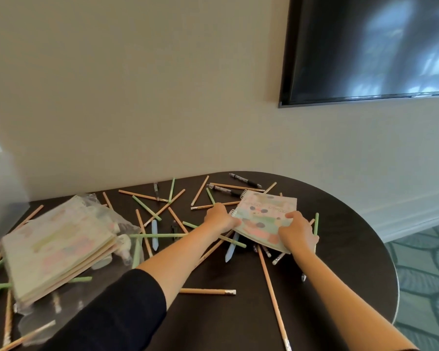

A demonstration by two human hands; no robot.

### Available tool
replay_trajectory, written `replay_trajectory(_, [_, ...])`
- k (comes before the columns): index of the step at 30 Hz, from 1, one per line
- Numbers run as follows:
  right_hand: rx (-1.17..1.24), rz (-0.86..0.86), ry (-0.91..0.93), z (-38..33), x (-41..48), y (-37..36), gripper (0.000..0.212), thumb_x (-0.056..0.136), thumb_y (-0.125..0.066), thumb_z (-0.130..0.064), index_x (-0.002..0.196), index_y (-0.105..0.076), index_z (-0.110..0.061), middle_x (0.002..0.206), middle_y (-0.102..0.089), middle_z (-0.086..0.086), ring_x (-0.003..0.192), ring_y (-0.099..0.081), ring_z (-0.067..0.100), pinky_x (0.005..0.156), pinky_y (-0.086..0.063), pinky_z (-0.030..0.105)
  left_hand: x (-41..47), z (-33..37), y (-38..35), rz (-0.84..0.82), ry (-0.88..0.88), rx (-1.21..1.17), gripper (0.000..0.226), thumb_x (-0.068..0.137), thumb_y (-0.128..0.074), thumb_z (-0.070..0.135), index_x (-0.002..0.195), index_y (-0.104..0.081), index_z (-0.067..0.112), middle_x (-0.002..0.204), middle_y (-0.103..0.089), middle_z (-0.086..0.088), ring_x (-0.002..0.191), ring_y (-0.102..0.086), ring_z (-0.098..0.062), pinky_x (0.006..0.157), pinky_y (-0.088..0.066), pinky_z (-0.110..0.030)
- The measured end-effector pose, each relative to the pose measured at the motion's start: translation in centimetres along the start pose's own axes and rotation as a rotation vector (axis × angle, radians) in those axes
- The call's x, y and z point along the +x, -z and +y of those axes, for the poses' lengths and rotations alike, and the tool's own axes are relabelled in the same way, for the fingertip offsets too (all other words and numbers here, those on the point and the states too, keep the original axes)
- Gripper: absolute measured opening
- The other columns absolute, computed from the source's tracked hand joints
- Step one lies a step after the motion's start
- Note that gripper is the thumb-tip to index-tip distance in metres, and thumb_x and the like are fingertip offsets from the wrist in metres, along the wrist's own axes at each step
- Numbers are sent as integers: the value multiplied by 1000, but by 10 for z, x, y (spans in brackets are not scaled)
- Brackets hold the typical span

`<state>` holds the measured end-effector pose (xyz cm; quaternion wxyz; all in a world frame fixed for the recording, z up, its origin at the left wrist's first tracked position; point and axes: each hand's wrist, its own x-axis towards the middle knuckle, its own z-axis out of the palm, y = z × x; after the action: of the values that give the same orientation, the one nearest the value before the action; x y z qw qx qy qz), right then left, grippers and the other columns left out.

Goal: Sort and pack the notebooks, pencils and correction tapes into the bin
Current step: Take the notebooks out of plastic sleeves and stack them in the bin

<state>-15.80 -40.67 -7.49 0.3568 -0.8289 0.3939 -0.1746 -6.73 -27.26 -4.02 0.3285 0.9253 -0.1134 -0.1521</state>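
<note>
Both hands grip spiral notebook on table

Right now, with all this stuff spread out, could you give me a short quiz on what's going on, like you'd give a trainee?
1. True or false: the left hand and the right hand both grip the spiral notebook.
2. Where is the stack of notebooks? A) on the table, left of the hands; B) on the floor; C) in a drawer.
3. What dark thing hangs on the wall above the table?

Key: 1 true; 2 A; 3 a screen.
</note>
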Motion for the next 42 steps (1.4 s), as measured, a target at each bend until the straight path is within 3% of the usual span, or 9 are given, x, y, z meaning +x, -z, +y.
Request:
replay_trajectory(2, [41, 36, 14, -2, 0, 2, 42, 83, -50, -5, 122, -45, -19, 115, -56, 8, 111, -52, 27, 113, -16, 50, 0, 1, 2, -15, 1, -178, 34, 85, -63, 20, 113, -53, 3, 110, -60, -11, 91, -61, -19, 74, -52, -28])
replay_trajectory(6, [249, 81, 49, -16, -8, 5, 48, 82, -52, -2, 126, -43, -18, 120, -54, 11, 109, -53, 29, 97, -44, 47, -12, 2, 20, 61, -20, -495, 7, 88, -55, 7, 94, -57, 5, 93, -64, -9, 62, -61, -12, 40, -49, -17])
replay_trajectory(13, [860, 2, -12, -71, -41, 20, 78, 80, -65, -1, 143, -21, -15, 134, -46, 9, 116, -49, 20, 94, -41, 38, -48, -12, 77, 286, -257, -901, 17, 91, -48, 9, 79, -60, 7, 80, -63, -8, 74, -62, -22, 65, -55, -33])
replay_trajectory(19, [1256, -411, -153, -99, -77, 19, 29, 87, -53, 1, 116, -50, -2, 96, -64, 14, 78, -63, 22, 72, -52, 35, -76, -57, 142, 258, -251, -1128, 22, 89, -53, 23, 76, -66, 11, 74, -67, -6, 66, -63, -21, 60, -48, -26])
replay_trajectory(26, [1188, -409, -64, -137, -121, -13, 29, 90, -49, 5, 111, -47, -14, 96, -64, 7, 76, -65, 21, 55, -53, 33, -104, -99, 161, 399, -94, -1195, 26, 88, -57, 19, 109, -58, 5, 106, -63, -15, 93, -63, -30, 77, -52, -40])
replay_trajectory(28, [1273, -427, -100, -149, -135, -24, 30, 90, -48, 5, 113, -45, -15, 93, -63, 7, 75, -64, 22, 54, -52, 34, -117, -109, 160, 344, -139, -1105, 27, 89, -57, 12, 115, -53, 7, 102, -64, -11, 85, -66, -27, 66, -58, -43])
replay_trajectory(31, [1341, -508, -90, -161, -151, -31, 31, 89, -48, 6, 114, -44, -13, 96, -64, 11, 79, -64, 26, 61, -52, 37, -134, -123, 167, 310, -160, -1049, 22, 93, -51, 7, 113, -46, 14, 89, -61, -3, 65, -64, -18, 37, -52, -31])
replay_trajectory(37, [1211, -662, 11, -151, -156, -21, 11, 88, -45, -4, 94, -52, -10, 92, -66, 13, 80, -66, 28, 68, -54, 37, -144, -160, 199, 368, -145, -986, 25, 94, -48, 9, 115, -46, 23, 96, -62, -6, 69, -60, -22, 30, -38, -17])
replay_trajectory(42, [732, -715, 202, -144, -153, -14, 12, 93, -50, -16, 104, -55, -14, 92, -70, 7, 77, -69, 21, 57, -53, 31, -146, -174, 216, 277, -163, -744, 23, 93, -49, 12, 115, -53, 18, 86, -65, -6, 62, -59, -20, 31, -32, -16])
